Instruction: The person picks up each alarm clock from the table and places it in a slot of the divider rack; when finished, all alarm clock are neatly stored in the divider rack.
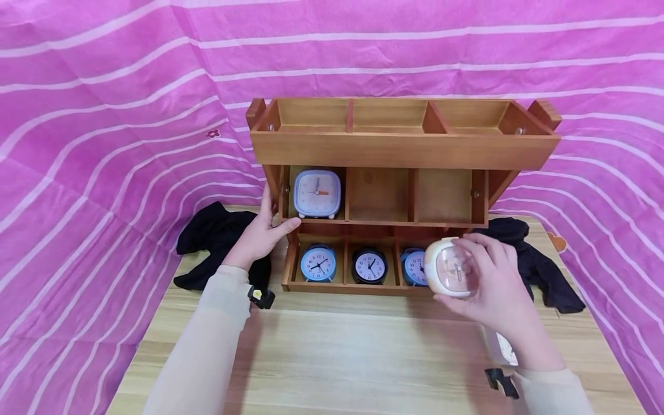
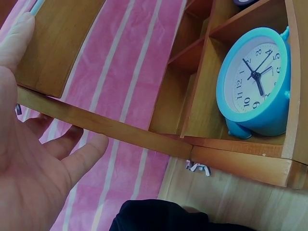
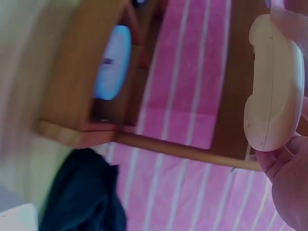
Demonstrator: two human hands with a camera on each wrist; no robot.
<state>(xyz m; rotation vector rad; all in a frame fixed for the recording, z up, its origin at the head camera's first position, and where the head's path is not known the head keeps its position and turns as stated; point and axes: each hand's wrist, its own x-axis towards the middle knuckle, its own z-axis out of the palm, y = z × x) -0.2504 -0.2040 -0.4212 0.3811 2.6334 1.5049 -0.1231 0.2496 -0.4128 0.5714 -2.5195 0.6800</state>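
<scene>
In the head view my right hand [image 1: 493,282] grips a cream alarm clock [image 1: 441,282] with a pinkish dial, in front of the bottom tier's right end. The right wrist view shows this clock [image 3: 269,91] side-on. At the left, my left hand [image 1: 261,233] holds the side of the wooden tiered shelf [image 1: 404,151], thumb in front and fingers around the outer side. A lavender clock [image 1: 317,193] stands in the middle tier's left compartment. The bottom tier holds a blue clock [image 1: 318,263], a black clock [image 1: 369,266] and another blue clock [image 1: 415,267], partly hidden by the cream one.
Black cloth lies left [image 1: 218,236] and right [image 1: 544,276] of the shelf. A white object [image 1: 502,349], partly hidden, lies under my right forearm on the wooden table [image 1: 353,351]. Pink striped fabric [image 1: 363,52] hangs behind and at the sides.
</scene>
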